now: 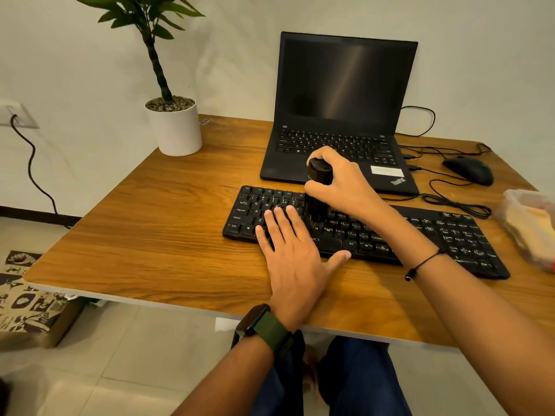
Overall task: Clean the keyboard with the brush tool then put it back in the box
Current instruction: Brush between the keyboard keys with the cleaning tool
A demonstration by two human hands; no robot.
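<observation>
A black keyboard (420, 232) lies across the wooden desk (150, 235), angled down to the right. My right hand (342, 181) grips a black cylindrical brush tool (316, 187) that stands upright with its lower end on the keys in the keyboard's left-middle area. My left hand (294, 253) rests flat, fingers spread, on the keyboard's left lower part and front edge, holding nothing. A clear plastic box (531, 223) sits at the right edge of the desk, partly cut off by the frame.
An open black laptop (339, 115) stands right behind the keyboard. A black mouse (468, 169) and looped cables (456, 199) lie at the back right. A white pot with a plant (175, 127) stands at the back left.
</observation>
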